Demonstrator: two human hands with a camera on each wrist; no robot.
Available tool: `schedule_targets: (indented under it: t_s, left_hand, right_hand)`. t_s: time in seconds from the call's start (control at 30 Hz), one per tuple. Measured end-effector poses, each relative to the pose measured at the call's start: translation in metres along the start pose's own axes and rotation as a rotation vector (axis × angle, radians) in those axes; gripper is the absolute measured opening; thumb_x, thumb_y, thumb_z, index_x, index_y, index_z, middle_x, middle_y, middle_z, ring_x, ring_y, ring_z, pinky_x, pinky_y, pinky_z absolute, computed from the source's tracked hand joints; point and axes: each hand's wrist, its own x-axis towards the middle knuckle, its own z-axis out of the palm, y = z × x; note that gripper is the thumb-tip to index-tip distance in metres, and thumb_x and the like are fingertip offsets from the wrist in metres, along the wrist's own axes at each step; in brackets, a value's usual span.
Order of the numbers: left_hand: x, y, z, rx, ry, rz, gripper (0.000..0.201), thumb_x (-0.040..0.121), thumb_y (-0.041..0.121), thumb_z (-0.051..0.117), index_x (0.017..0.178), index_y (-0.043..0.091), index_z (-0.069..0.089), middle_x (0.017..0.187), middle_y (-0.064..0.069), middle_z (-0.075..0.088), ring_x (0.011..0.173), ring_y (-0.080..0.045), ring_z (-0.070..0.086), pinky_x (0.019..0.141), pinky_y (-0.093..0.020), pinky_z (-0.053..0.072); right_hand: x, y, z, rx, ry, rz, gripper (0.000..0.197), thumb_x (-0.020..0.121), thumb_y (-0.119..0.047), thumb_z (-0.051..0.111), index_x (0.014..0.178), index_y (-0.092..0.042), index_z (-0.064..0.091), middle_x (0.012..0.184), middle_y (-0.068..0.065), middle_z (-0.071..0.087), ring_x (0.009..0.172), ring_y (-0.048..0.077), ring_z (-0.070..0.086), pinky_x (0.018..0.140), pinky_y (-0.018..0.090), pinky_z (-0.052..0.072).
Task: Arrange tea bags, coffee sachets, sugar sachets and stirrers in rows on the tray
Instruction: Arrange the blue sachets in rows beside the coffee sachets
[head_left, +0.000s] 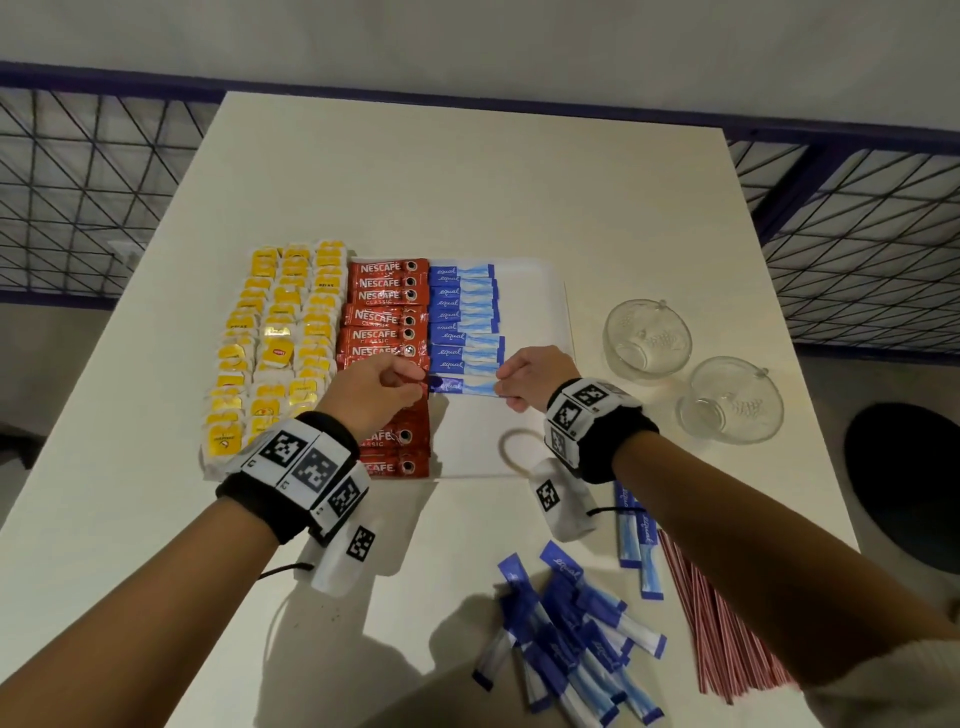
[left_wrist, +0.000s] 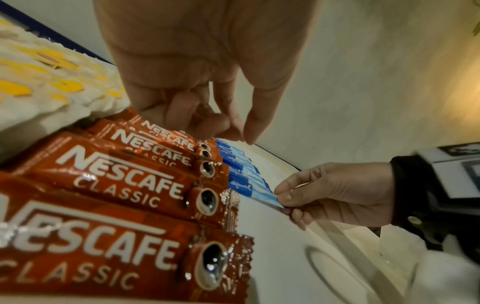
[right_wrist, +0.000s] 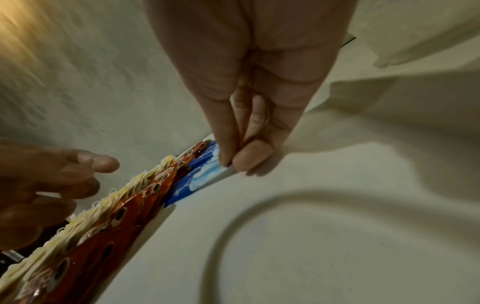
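Observation:
On the white tray (head_left: 524, 312) lie rows of yellow tea bags (head_left: 280, 338), red coffee sachets (head_left: 387, 312) and blue sugar sachets (head_left: 465, 312). My right hand (head_left: 506, 389) pinches the right end of one blue sugar sachet (head_left: 462, 387) between thumb and forefinger, low over the tray just below the sugar row. The right wrist view shows the pinch (right_wrist: 233, 162) on this sachet (right_wrist: 200, 179). My left hand (head_left: 410, 382) hovers over the coffee row by the sachet's dark left end, fingers loosely curled (right_wrist: 98, 164), with nothing seen in them.
A pile of loose sugar sachets (head_left: 566, 639) and red-striped stirrers (head_left: 722, 623) lie near the table's front right. Two more sachets (head_left: 636, 540) lie under my right forearm. Two glass cups (head_left: 647, 338) (head_left: 730, 400) stand right of the tray. A rubber band (head_left: 514, 452) lies on the tray.

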Motion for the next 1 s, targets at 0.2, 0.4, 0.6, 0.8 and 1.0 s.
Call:
schedule_targets:
  t_s: [0.2, 0.4, 0.6, 0.8, 1.0]
  left_hand:
    - [-0.002, -0.001, -0.004, 0.009, -0.016, -0.015, 0.011, 0.090, 0.015, 0.058, 0.099, 0.019, 0.061, 0.082, 0.007, 0.054, 0.075, -0.005, 0.050, 0.060, -0.012, 0.033]
    - [-0.003, -0.001, -0.007, -0.001, -0.026, -0.033, 0.014, 0.089, 0.015, 0.058, 0.103, 0.017, 0.062, 0.086, 0.004, 0.055, 0.085, -0.013, 0.051, 0.061, -0.016, 0.035]
    - [-0.014, 0.001, 0.002, 0.098, -0.150, 0.094, 0.006, 0.090, 0.019, 0.059, 0.093, 0.022, 0.062, 0.086, 0.003, 0.057, 0.076, -0.007, 0.052, 0.061, -0.008, 0.039]
    - [-0.040, 0.014, 0.037, 0.369, -0.499, 0.193, 0.014, 0.087, 0.030, 0.063, 0.091, 0.016, 0.060, 0.082, 0.010, 0.057, 0.073, -0.006, 0.051, 0.064, -0.014, 0.038]
    - [-0.071, 0.013, 0.075, 0.626, -0.669, 0.172, 0.043, 0.076, 0.046, 0.069, 0.103, 0.020, 0.050, 0.086, 0.010, 0.049, 0.085, -0.013, 0.051, 0.076, -0.027, 0.043]
  right_hand:
    - [0.004, -0.003, 0.003, -0.039, 0.038, 0.001, 0.027, 0.078, -0.006, 0.069, 0.064, -0.017, 0.050, 0.063, 0.003, 0.058, 0.052, 0.016, 0.054, 0.065, 0.026, 0.053]
    - [0.005, -0.004, 0.004, -0.073, 0.057, 0.002, 0.029, 0.080, -0.006, 0.069, 0.065, -0.016, 0.045, 0.066, 0.006, 0.059, 0.051, 0.016, 0.052, 0.061, 0.028, 0.053]
    - [-0.011, -0.002, -0.013, -0.035, -0.004, -0.012, 0.024, 0.083, -0.008, 0.065, 0.069, -0.013, 0.046, 0.062, 0.008, 0.056, 0.049, 0.017, 0.049, 0.051, 0.025, 0.049]
    - [-0.057, 0.026, -0.049, -0.317, -0.081, -0.049, 0.020, 0.085, -0.016, 0.062, 0.071, -0.014, 0.048, 0.063, 0.004, 0.055, 0.050, 0.015, 0.050, 0.043, 0.020, 0.045]
    - [-0.105, 0.072, -0.071, -0.891, -0.042, 0.078, 0.044, 0.090, -0.043, 0.052, 0.107, -0.002, 0.056, 0.108, 0.015, 0.060, 0.100, 0.029, 0.057, 0.075, 0.027, 0.042]
